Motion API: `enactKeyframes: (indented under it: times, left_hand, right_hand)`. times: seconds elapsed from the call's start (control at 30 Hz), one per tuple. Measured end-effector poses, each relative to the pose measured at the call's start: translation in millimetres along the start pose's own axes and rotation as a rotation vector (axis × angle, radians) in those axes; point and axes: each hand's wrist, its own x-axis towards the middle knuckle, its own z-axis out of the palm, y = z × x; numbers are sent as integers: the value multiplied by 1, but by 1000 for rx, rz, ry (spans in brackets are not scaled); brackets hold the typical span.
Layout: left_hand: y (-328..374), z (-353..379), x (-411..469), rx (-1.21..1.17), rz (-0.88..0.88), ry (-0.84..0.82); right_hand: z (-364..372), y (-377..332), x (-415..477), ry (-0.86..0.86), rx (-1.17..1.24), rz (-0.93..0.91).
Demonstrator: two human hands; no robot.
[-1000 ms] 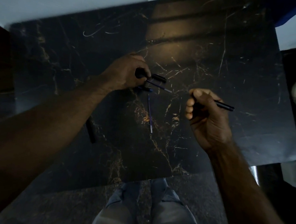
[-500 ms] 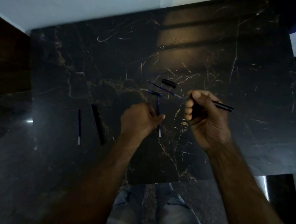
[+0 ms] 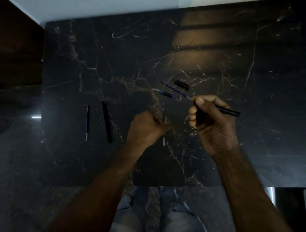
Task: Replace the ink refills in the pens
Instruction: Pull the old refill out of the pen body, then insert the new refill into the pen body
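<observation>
Overhead, dim-lit black marble table (image 3: 228,67)

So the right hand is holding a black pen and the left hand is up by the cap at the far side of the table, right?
Not quite. In the head view, the right hand does hold the black pen, but the left hand is down over a refill, nearer than the cap.

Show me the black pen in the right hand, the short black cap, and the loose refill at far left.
black pen (image 3: 227,111), head view, exposed barrel
black cap (image 3: 181,85), head view, middle
loose refill (image 3: 87,122), head view, mid-shaft
</observation>
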Motion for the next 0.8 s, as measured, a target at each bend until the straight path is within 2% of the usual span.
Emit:
enactKeyframes:
  times: [0.13,0.2,0.27,0.4,0.8]
  left_hand:
    - [3,-27,-22,-805,-2,116]
    - [8,-41,-29,-1018,58,169]
    - [12,-52,-33,-1131,100,190]
    - [18,-59,-38,-1207,155,219]
    - [15,-53,-42,-1144,233,208]
  right_hand:
    - [6,1,-2,-45,-34,-22]
    - [12,3,-3,-71,-29,-29]
    - [18,4,-5,-86,-18,-15]
    - [29,8,-9,-81,-9,15]
    - [41,17,-10,-70,80,14]
